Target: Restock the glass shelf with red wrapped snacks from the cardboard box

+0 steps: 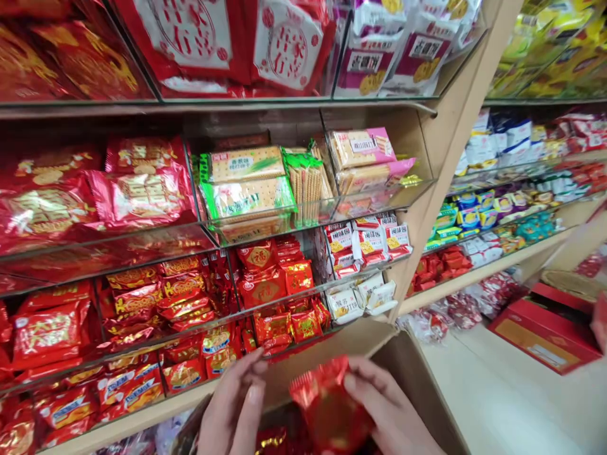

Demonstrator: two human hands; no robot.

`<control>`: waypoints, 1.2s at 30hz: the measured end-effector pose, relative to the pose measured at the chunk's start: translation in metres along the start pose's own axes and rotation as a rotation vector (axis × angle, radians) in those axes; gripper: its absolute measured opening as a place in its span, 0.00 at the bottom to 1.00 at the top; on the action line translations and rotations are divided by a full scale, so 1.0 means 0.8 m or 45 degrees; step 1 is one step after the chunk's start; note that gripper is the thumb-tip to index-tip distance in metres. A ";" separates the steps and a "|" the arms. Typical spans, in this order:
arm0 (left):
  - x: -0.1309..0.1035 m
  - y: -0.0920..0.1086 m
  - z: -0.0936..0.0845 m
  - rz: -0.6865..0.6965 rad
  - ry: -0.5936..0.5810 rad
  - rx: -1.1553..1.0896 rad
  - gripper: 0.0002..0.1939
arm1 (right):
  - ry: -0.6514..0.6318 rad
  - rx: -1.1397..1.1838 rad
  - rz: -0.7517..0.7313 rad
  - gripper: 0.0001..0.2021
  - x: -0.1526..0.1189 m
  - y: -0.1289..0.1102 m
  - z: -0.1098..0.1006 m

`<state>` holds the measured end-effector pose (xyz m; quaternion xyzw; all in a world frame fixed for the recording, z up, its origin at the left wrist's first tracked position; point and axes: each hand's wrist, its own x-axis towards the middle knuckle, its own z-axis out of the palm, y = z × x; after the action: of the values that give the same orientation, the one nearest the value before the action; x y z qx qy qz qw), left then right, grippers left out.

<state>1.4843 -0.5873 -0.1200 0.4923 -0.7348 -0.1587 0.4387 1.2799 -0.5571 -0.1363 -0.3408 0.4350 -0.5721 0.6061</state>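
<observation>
A shiny red wrapped snack packet [332,404] with a crimped end is pinched in my right hand [391,404], thumb on top. The packet is slightly blurred. To its left, my left hand [232,404] is empty, with thumb and fingers apart. Both hands are over an open cardboard box [422,373], where more red and gold packets [271,441] partly show beneath. Just beyond the hands, small red packets [274,328] fill a low shelf compartment. The lower part of each hand is cut off by the frame's bottom edge.
Tiered shelves with clear dividers hold green-wrapped crackers [251,196], pink packs [363,148] and white-and-red packets [370,243]. A wooden upright [446,164] separates another shelf on the right. On the floor there sits a red carton [545,332], with part of another person's hand [600,325] beside it.
</observation>
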 end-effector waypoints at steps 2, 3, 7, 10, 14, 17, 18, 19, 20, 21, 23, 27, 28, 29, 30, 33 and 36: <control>0.010 0.029 0.015 -0.085 -0.076 -0.124 0.15 | 0.009 0.180 -0.053 0.09 0.009 -0.019 0.028; 0.014 0.041 0.023 -0.149 -0.063 -0.183 0.14 | 0.017 0.253 -0.077 0.09 0.013 -0.023 0.039; 0.024 0.063 0.050 -0.318 0.024 -0.359 0.14 | 0.077 0.399 -0.165 0.11 0.026 -0.015 0.059; 0.025 0.057 0.056 -0.348 0.066 -0.366 0.16 | 0.111 0.400 -0.215 0.11 0.028 -0.002 0.056; 0.026 0.046 0.055 -0.402 0.165 -0.354 0.16 | 0.067 0.192 -0.237 0.10 0.023 0.008 0.046; 0.023 0.045 0.054 -0.410 0.195 -0.367 0.16 | -0.070 0.091 -0.285 0.10 0.019 0.014 0.041; 0.021 0.045 0.053 -0.395 0.175 -0.384 0.15 | -0.082 0.110 -0.290 0.09 0.018 0.016 0.041; 0.018 0.045 0.053 -0.373 0.132 -0.413 0.12 | -0.068 0.144 -0.284 0.09 0.017 0.018 0.040; 0.015 0.043 0.051 -0.349 0.072 -0.452 0.10 | -0.051 0.173 -0.267 0.08 0.017 0.019 0.039; 0.013 0.041 0.049 -0.325 -0.008 -0.491 0.10 | -0.053 0.186 -0.243 0.08 0.017 0.019 0.038; 0.009 0.032 0.042 -0.261 -0.211 -0.511 0.14 | -0.109 0.164 -0.219 0.08 0.017 0.017 0.033; 0.008 0.014 0.022 -0.094 -0.435 -0.279 0.20 | -0.328 -0.121 -0.253 0.21 0.017 -0.002 0.016; 0.009 0.012 0.017 -0.061 -0.440 -0.240 0.23 | -0.392 -0.243 -0.252 0.19 0.018 -0.009 0.012; 0.010 0.011 0.011 -0.039 -0.432 -0.229 0.25 | -0.455 -0.364 -0.247 0.16 0.020 -0.016 0.009; 0.011 0.011 0.004 -0.029 -0.408 -0.240 0.25 | -0.485 -0.459 -0.251 0.12 0.024 -0.024 0.006; 0.019 0.003 -0.017 -0.056 -0.221 -0.267 0.19 | -0.345 -0.526 -0.314 0.08 0.049 -0.050 0.005; 0.028 -0.021 -0.035 -0.183 -0.046 -0.143 0.15 | -0.119 -0.359 -0.364 0.11 0.095 -0.081 0.013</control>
<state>1.5132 -0.6090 -0.1043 0.5155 -0.6953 -0.2396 0.4399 1.2615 -0.6403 -0.0839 -0.5069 0.4293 -0.5693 0.4844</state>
